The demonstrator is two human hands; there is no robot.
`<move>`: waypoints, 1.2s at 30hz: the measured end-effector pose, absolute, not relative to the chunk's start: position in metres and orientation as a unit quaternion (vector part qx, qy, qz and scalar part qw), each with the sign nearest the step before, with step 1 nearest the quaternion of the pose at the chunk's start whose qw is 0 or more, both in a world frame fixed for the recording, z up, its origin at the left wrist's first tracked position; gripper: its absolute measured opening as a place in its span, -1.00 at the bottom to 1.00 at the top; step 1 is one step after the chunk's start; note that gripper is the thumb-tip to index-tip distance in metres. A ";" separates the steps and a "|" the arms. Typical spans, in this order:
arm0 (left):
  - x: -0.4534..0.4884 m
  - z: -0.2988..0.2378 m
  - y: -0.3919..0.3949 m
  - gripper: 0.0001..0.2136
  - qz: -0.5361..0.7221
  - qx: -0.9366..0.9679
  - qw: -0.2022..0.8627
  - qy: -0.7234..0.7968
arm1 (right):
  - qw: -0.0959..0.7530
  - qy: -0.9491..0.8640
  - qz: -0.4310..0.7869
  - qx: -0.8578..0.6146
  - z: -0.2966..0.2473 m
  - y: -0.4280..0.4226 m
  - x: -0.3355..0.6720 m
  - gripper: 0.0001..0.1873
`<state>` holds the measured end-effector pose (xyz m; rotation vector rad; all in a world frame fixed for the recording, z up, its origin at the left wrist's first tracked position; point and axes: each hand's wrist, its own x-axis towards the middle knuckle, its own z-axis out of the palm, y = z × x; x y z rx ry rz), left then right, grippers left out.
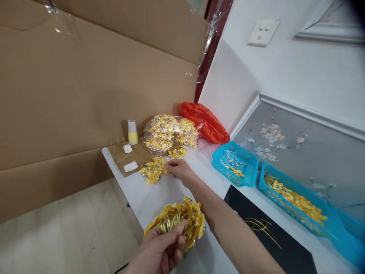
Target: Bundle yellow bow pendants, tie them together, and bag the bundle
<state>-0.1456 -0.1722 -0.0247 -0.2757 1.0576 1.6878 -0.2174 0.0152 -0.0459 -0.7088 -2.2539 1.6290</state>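
Note:
My left hand [164, 247] is wrapped round a thick bunch of yellow flowers [196, 220] with gold cords gathered at its middle and some silver beads at the edge. Farther off, my right hand [178, 169] reaches over the white table [148, 205], its fingers pinched at the edge of a small cluster of yellow flowers with silver beads [154, 170]. Just behind that cluster lies another little yellow flower bundle [177, 152]. Clear bags packed with yellow flowers [164, 131] stand beyond it.
A brown board [116, 154] holds a yellow-and-white cone spool [132, 133], a white lump [128, 148] and a white block [130, 166]. Red plastic bag [203, 121] lies by the wall. Blue baskets [248, 179] and a black board with gold strands [273, 243] sit right; cardboard [85, 83] rises behind.

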 end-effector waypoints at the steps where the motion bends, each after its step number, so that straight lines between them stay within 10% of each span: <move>1: -0.147 -0.025 -0.172 -0.85 0.710 -0.117 0.532 0.446 | 0.138 -0.771 0.574 -0.239 -0.043 0.017 -0.210 -0.76; 11: -0.152 -0.025 -0.160 -0.87 0.720 -0.117 0.513 0.452 | 0.178 -0.761 0.583 -0.222 -0.001 0.018 -0.094 -0.79; 22: -0.140 -0.023 -0.148 -0.88 0.722 -0.088 0.526 0.442 | 0.334 -0.925 0.121 -0.138 -0.017 -0.046 -0.033 -0.76; 36: -0.129 -0.026 -0.147 -0.89 0.717 -0.053 0.552 0.423 | 0.318 -0.939 0.000 -0.128 -0.028 -0.059 -0.029 -0.78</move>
